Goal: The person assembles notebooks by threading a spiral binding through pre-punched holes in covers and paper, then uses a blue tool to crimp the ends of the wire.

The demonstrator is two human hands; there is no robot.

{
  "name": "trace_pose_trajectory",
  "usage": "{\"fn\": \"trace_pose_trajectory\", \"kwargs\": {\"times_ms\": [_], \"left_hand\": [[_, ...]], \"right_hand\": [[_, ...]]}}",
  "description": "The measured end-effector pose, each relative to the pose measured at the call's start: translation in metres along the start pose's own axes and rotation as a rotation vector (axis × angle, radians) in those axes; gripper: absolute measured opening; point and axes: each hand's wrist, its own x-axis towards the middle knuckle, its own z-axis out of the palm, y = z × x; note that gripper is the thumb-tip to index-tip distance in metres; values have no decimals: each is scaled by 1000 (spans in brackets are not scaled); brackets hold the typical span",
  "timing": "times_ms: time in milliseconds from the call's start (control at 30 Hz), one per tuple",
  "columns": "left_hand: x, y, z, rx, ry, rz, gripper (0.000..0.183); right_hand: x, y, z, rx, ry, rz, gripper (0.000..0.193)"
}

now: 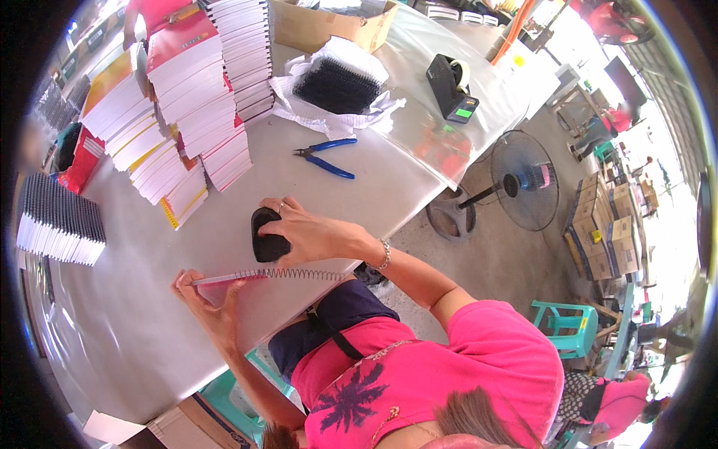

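Observation:
My left hand point(213, 308) pinches a thin booklet point(228, 279) by its edge, above the near part of the table. A wire-thin spiral coil point(307, 274) runs along the booklet's upper edge and sticks out past its right end. Just beyond it, my right hand point(303, 233) is closed on a black rounded block point(268, 235) whose exact kind I cannot make out; it rests on or close to the tabletop. Farther off lie blue-handled cutting pliers point(329, 157), with their handles spread.
Tall booklet stacks point(187, 90) and a black-spined pile point(61, 218) stand at left. Black coils point(336, 86) lie in crumpled paper, before a cardboard box point(329, 26). A tape dispenser point(452, 91) sits far right. Beyond the table's edge are a fan point(523, 181) and green stool point(565, 328).

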Motion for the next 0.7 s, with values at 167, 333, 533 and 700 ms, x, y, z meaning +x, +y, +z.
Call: {"fn": "trace_pose_trajectory", "kwargs": {"times_ms": [167,333,533,700], "left_hand": [[-2,4,5,-199,45,-84,83],[-3,3,2,-262,52,-82,95],[-1,14,4,-330,54,-128,96],[0,11,0,-340,29,-153,95]], "right_hand": [[-2,11,-4,58,-76,-64,61],[10,0,-32,764,-278,28,54],[7,-12,-34,963,-492,-142,51],[9,-25,-39,841,-393,-16,49]]}}
